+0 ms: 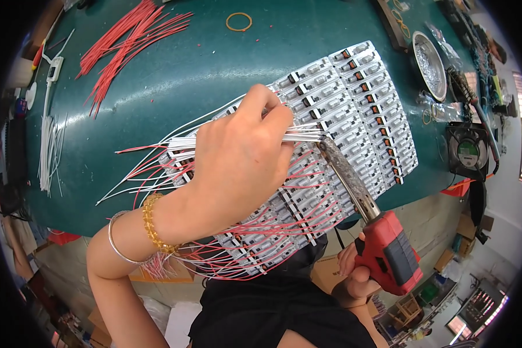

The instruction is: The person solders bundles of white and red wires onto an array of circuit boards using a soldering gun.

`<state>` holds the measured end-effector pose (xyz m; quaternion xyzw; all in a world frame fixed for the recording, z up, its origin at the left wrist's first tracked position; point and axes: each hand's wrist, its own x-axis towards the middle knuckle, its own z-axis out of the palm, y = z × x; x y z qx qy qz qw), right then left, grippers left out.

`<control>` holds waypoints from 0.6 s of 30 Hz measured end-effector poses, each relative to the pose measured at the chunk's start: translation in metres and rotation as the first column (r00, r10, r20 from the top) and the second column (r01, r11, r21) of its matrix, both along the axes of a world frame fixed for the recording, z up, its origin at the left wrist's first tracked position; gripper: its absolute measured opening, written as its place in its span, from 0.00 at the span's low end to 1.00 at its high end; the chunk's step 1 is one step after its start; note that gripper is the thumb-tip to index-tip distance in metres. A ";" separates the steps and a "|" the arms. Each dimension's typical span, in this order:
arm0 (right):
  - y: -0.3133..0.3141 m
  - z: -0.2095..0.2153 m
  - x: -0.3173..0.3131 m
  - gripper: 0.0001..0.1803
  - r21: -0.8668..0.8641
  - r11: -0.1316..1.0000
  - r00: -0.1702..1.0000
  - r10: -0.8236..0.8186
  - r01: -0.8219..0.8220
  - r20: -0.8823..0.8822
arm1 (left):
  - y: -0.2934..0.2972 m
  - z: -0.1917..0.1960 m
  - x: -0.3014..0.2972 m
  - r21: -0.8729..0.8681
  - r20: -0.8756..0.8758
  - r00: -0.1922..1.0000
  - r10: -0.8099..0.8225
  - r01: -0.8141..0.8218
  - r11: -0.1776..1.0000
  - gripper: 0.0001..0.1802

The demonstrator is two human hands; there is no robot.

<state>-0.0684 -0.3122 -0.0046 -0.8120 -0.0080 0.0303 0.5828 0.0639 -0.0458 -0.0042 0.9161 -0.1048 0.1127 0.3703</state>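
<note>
My left hand is closed around a bundle of white wires and pinches them above a panel of circuit boards. The wires' free ends reach out to the right of my fingers. Against the boards, close by those ends, lies the dark tip of a red and black soldering gun. My right hand grips its handle from below, partly hidden by the body. Red and white wires trail from the near rows of the panel over its front edge.
Loose red wires lie at the far left, and more white wires rest at the left edge. A yellow ring sits on the green table. To the right are a metal dish and a black fan.
</note>
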 end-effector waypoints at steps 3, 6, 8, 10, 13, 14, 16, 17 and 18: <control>-0.007 -0.007 -0.006 0.51 0.071 0.997 0.999 -0.041 0.041 -0.008 | 0.000 0.000 0.000 0.007 -0.028 1.000 0.004 -0.004 1.000 0.07; -0.019 -0.014 -0.018 0.51 0.053 0.998 0.999 -0.046 0.046 0.008 | 0.000 0.003 0.000 -0.061 -0.052 0.998 0.022 -0.025 0.998 0.07; -0.008 -0.004 -0.013 0.52 0.135 0.981 0.991 -0.137 0.137 -0.006 | 0.003 0.007 0.002 -0.127 -0.098 0.995 0.006 -0.018 0.992 0.07; -0.004 0.004 -0.010 0.52 0.167 0.975 0.989 -0.142 0.147 -0.042 | 0.003 0.008 0.001 -0.194 -0.145 0.989 -0.012 -0.017 0.981 0.07; -0.016 0.013 -0.016 0.44 0.149 0.982 0.975 -0.086 0.117 -0.203 | 0.000 0.011 -0.004 -0.149 -0.147 0.989 -0.020 -0.002 0.989 0.07; -0.020 0.016 -0.018 0.39 0.106 0.992 0.945 -0.033 0.071 -0.325 | -0.003 0.014 -0.005 -0.104 -0.200 0.980 -0.007 -0.014 0.995 0.07; -0.013 0.008 -0.014 0.37 -0.010 0.995 0.978 -0.095 0.095 -0.188 | -0.005 0.015 -0.005 -0.057 -0.251 0.968 0.006 -0.021 0.998 0.07; -0.011 0.004 -0.014 0.36 -0.121 0.984 0.989 -0.140 0.134 -0.040 | -0.006 0.015 -0.005 -0.037 -0.215 0.977 0.000 -0.009 0.999 0.07; -0.011 0.003 -0.015 0.36 -0.121 0.983 0.989 -0.143 0.137 -0.040 | -0.006 0.014 -0.005 -0.018 -0.179 0.984 -0.006 0.002 1.000 0.08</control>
